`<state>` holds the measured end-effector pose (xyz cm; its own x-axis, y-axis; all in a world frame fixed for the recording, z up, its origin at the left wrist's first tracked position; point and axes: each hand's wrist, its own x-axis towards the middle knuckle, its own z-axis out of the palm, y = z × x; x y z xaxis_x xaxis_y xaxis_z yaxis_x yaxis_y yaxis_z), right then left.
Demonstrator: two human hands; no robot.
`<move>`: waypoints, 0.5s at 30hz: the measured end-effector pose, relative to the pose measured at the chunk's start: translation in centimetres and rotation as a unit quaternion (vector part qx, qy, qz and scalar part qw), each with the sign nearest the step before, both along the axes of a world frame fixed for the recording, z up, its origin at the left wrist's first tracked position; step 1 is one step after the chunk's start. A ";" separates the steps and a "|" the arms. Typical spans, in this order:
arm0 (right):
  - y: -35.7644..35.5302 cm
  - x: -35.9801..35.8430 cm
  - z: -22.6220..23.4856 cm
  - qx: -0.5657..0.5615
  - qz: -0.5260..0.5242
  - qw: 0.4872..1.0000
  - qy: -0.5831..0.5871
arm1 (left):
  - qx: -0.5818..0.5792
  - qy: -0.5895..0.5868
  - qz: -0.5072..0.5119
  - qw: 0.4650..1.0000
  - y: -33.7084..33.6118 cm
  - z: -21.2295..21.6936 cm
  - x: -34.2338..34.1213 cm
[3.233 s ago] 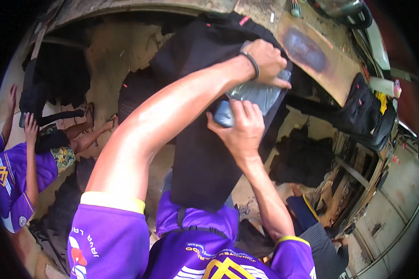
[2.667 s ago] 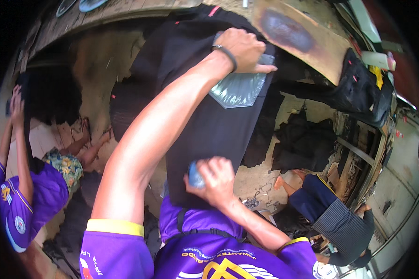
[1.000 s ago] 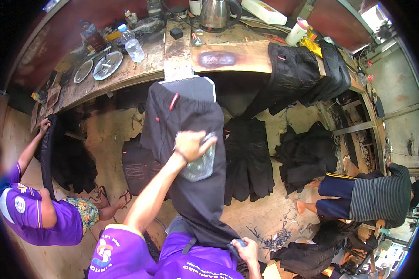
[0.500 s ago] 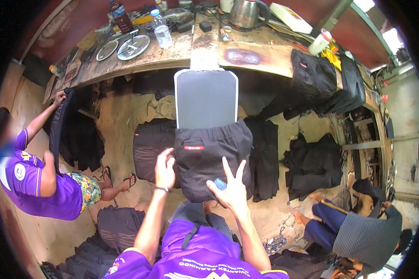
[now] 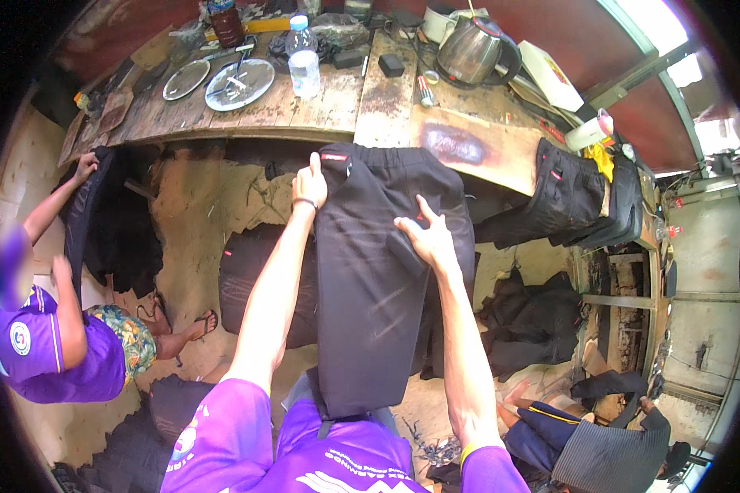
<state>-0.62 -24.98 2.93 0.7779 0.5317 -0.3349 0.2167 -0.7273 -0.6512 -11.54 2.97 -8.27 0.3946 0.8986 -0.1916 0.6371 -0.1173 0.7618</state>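
Black trousers [image 5: 370, 271] stretch toward me from the table edge, elastic waistband at the far end, a red tag at its left corner. My left hand [image 5: 309, 185] grips that corner, fingers closed around the waistband edge with the thumb up. Over the right part of the trousers is my right hand [image 5: 432, 238], thumb and forefinger stretched apart, the other fingers curled. A dark shape beside its palm cannot be made out as fold or held thing. The grey board seen earlier is hidden.
On the wooden table [image 5: 321, 119] stand a water bottle [image 5: 304, 70], a steel kettle [image 5: 473, 53] and a plate [image 5: 238, 85]. More black trousers [image 5: 563, 193] hang over its right edge. One person [image 5: 74, 337] is at left; another [image 5: 608, 452] sits lower right. Dark garments lie around the floor.
The trousers now lie longer toward me, their waistband farther away, covering the grey board. Both hands have moved forward; the left has closed on the waistband. The small blue thing at my right hand no longer shows.
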 end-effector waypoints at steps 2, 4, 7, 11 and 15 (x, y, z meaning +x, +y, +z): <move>0.1 1.6 -1.9 0.048 -0.010 0.999 0.024 | 0.114 -0.094 0.074 0.986 -1.2 1.5 0.5; -0.3 2.0 -3.4 0.081 -0.037 0.992 0.093 | 0.261 -0.109 -0.033 0.958 -3.6 3.6 -0.5; -0.8 1.8 -4.4 0.142 -0.040 0.985 0.093 | 0.377 -0.106 -0.185 0.901 -8.5 7.2 -2.1; -0.9 1.7 -4.3 0.150 -0.039 0.985 0.071 | 0.146 0.099 -0.274 0.945 -10.4 10.5 -2.1; -0.7 1.9 -4.4 0.131 -0.050 0.987 0.078 | 0.006 0.144 -0.420 0.896 -7.5 9.4 0.8</move>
<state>1.23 -25.69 -1.47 0.7808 0.5392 -0.3155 0.0345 -0.5415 -0.8400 -10.69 -4.51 1.08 0.8686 0.3104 -0.3863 0.4899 -0.6547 0.5756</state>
